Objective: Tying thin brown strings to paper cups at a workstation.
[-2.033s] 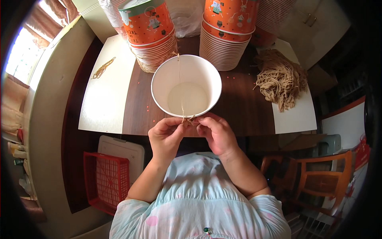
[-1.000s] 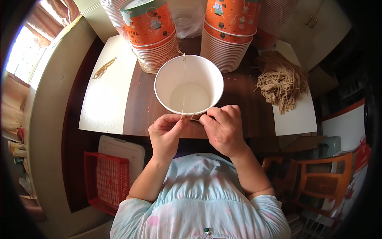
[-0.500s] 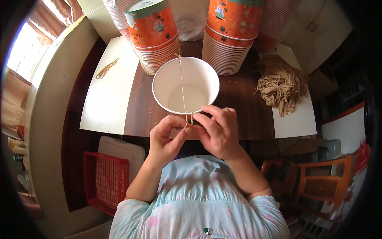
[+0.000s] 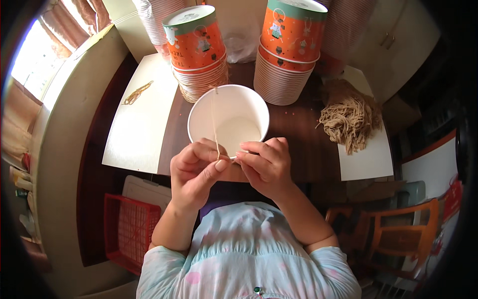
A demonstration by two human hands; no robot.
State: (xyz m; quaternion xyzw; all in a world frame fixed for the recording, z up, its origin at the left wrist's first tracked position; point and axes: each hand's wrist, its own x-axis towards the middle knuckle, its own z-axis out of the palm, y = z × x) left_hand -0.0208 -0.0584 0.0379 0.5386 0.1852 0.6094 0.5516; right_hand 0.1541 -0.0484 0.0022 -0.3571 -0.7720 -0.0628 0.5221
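Observation:
A white-lined paper bucket (image 4: 253,112) stands at the table's near edge, its open mouth facing me. A thin tan string (image 4: 214,114) is fastened at its far rim and runs across the mouth toward me. My left hand (image 4: 194,174) pinches this string between thumb and forefinger, just over the near rim. Close beside it, my right hand (image 4: 269,167) is closed at the near rim, thumb and fingertips together on what looks like the string's end. The fingers partly hide that end and the rim there.
Two stacks of orange paper buckets, left (image 4: 196,52) and right (image 4: 288,60), stand behind. A heap of tan strings (image 4: 351,119) lies on the right, a few strings (image 4: 137,93) on white board at left. A red basket (image 4: 130,231) and wooden chair (image 4: 403,229) flank me below the table.
My left hand has shifted left and drawn the string leftward with it. The right hand stays near the rim. The bucket sits slightly lower and further left in view.

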